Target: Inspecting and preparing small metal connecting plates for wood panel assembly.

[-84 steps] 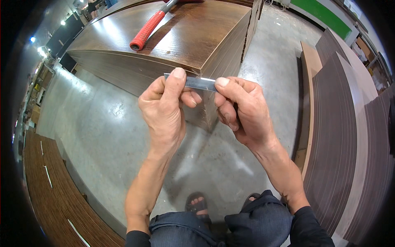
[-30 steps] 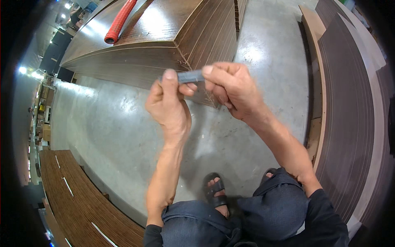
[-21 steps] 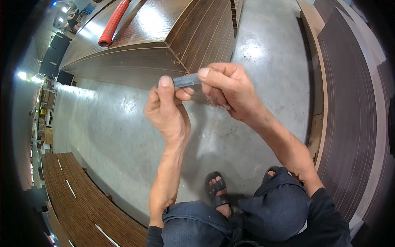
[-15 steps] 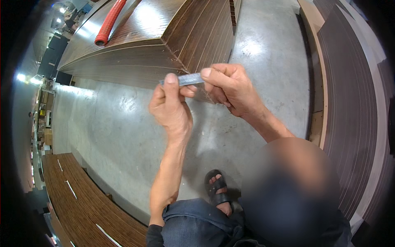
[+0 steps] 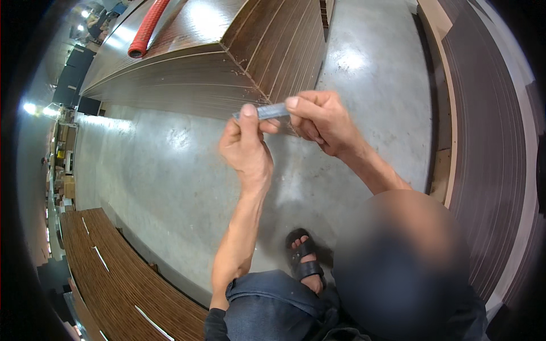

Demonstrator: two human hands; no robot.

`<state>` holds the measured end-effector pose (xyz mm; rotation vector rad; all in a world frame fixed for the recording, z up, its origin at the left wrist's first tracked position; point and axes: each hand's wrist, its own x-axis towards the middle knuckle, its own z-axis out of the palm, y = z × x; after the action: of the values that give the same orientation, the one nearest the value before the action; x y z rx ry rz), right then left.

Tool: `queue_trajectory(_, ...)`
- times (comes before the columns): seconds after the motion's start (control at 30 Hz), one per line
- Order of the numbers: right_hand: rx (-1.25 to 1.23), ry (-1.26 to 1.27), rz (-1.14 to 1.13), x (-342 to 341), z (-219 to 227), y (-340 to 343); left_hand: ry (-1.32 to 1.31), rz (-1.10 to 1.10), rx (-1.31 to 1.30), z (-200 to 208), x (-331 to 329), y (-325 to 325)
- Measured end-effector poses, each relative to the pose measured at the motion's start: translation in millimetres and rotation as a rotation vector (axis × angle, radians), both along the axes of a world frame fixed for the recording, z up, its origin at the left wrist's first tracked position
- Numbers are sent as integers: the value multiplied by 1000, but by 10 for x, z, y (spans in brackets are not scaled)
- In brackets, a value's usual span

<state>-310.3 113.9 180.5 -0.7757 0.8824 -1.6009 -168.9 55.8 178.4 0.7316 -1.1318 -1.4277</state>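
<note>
A short, flat silvery-grey strip (image 5: 273, 110) with a faintly ribbed surface is stretched between my two hands, which hold it up in front of the corner of a board stack. It may be a stick of staples, but I cannot make out its kind for sure. My left hand (image 5: 248, 149) pinches one end, thumb on top and fingers curled beneath. At the other end, the thumb and fingers of my right hand (image 5: 323, 120) are closed on it.
Ahead stands a tall stack of dark brown wood-grain boards (image 5: 278, 54), with a red textured tube (image 5: 149, 28) lying on top. More brown boards (image 5: 122, 278) lie low at left, bearing white strips. Dark panels (image 5: 483, 108) stand along the right. My sandalled foot (image 5: 307, 258) rests on grey concrete.
Both hands have shifted slightly to the right together, still gripping the strip. The view has moved a little, and the board stack appears slightly higher.
</note>
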Motion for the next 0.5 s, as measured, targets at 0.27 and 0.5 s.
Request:
queue_trajectory(0.27,-63,-9,18,13,157,-28,78,16,-30,188,6,23)
queue_trajectory(0.5,32,-35,-18,25,-240,-7,27,-13,38,-199,19,-12)
